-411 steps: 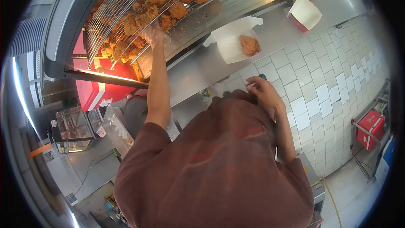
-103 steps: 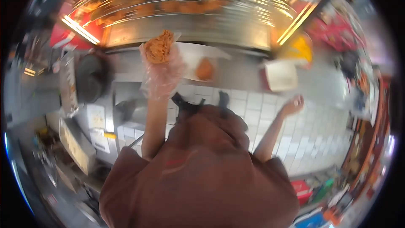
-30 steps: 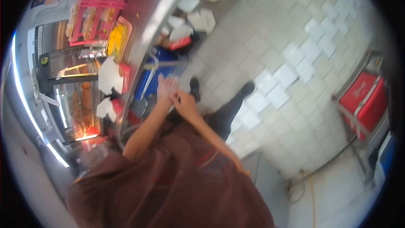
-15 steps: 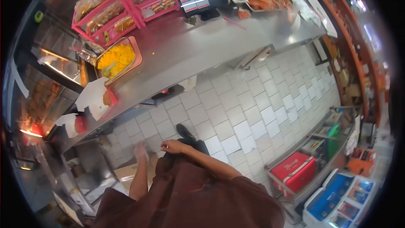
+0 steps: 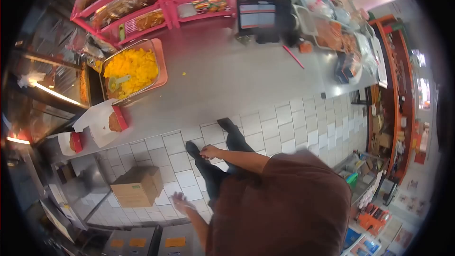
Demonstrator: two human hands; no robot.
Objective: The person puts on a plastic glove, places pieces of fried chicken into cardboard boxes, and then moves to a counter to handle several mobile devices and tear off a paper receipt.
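Observation:
My left hand [image 5: 182,203] is low over the tiled floor, fingers spread and holding nothing. It seems to wear a thin clear glove. Nearest to it is a closed cardboard box [image 5: 135,192] on the floor. In front of my body, above my legs, my right hand [image 5: 210,152] has its fingers curled together; whether anything is inside cannot be seen. Neither hand touches the steel counter [image 5: 204,90]. On its left part stand an open white-and-red carton [image 5: 102,128] with a browned piece of food, a smaller carton [image 5: 66,143], and a metal tray of yellow food [image 5: 137,66] with a scoop.
Pink racks [image 5: 166,4] of packaged goods and a tablet screen [image 5: 258,16] line the counter's back. A pink stick [image 5: 294,57] lies right of the screen. A lit display case [image 5: 52,83] stands left. Orange shelving [image 5: 393,114] is on the right.
My view has turned and my body has moved rightward in the picture. Both hands now appear farther right, and my left hand is lower. The cardboard box has come into fuller view.

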